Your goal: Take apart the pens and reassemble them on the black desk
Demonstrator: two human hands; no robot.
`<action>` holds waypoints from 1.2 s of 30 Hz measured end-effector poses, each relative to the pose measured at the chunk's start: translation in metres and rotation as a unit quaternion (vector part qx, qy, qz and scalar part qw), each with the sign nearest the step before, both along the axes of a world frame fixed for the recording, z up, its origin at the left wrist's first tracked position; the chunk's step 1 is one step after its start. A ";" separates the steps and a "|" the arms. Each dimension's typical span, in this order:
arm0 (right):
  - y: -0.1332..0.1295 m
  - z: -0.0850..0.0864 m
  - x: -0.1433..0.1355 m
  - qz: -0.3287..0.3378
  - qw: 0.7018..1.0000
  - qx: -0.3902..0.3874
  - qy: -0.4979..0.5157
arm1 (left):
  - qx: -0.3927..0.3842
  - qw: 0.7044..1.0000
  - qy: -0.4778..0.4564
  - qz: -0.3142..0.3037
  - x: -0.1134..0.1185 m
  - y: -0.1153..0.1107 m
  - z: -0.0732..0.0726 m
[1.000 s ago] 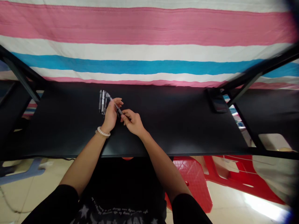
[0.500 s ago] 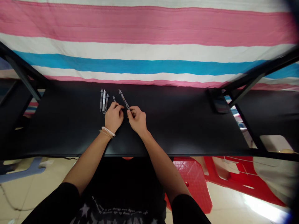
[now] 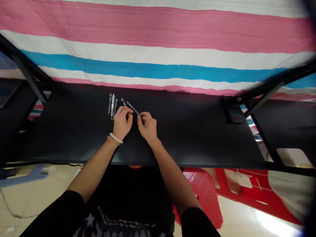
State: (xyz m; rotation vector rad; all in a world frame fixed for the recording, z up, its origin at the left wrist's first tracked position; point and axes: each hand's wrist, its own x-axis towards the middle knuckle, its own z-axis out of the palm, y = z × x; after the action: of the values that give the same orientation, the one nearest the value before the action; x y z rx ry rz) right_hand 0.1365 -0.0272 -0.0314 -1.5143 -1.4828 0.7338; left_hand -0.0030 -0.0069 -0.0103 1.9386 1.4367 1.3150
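Observation:
My right hand point(image 3: 148, 126) pinches a dark grey pen point(image 3: 132, 108) near its lower end, the pen slanting up to the left. Just left of it, my left hand point(image 3: 122, 121) is closed, thumb and index finger curled together. Its fingertips come right beside the slanted pen; whether they touch it, or hold anything, I cannot tell. The top of another dark pen point(image 3: 123, 101) shows past the left fingers, its lower part hidden. Further left lie a dark pen point(image 3: 110, 104), a white-and-grey pen point(image 3: 113, 105) and a dark pen point(image 3: 116, 106) side by side.
A black table point(image 3: 192, 138) spans the view, with a dark phone-like object point(image 3: 234, 112) at its right end. Black metal supports point(image 3: 29, 75) rise at both ends. Behind hangs a striped cloth point(image 3: 158, 33). A red stool point(image 3: 207, 197) stands below the front edge.
The pen in my right hand has tilted lower and further left, nearer the pen top by my left fingers. The whole view has shifted slightly.

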 end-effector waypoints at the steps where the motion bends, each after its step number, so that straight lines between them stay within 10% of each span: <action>1: 0.000 0.000 0.000 0.000 1.000 -0.002 -0.005 | 0.007 1.000 -0.012 0.006 0.000 0.000 0.001; 11: -0.004 0.007 -0.001 0.101 0.990 0.022 -0.100 | 0.029 0.998 -0.050 -0.027 0.003 -0.004 0.004; 21: -0.006 0.009 0.000 0.126 0.987 0.007 0.098 | 0.013 0.989 -0.140 -0.052 0.004 -0.004 0.006; 36: -0.005 0.013 0.000 0.062 0.984 0.044 0.162 | -0.166 0.873 -0.447 -0.101 0.000 0.007 0.005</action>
State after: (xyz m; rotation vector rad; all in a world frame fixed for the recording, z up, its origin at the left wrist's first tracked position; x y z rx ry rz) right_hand 0.1367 -0.0322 -0.0187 -1.1791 -1.3497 0.9290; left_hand -0.0027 0.0005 -0.0051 0.9753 0.8670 1.4464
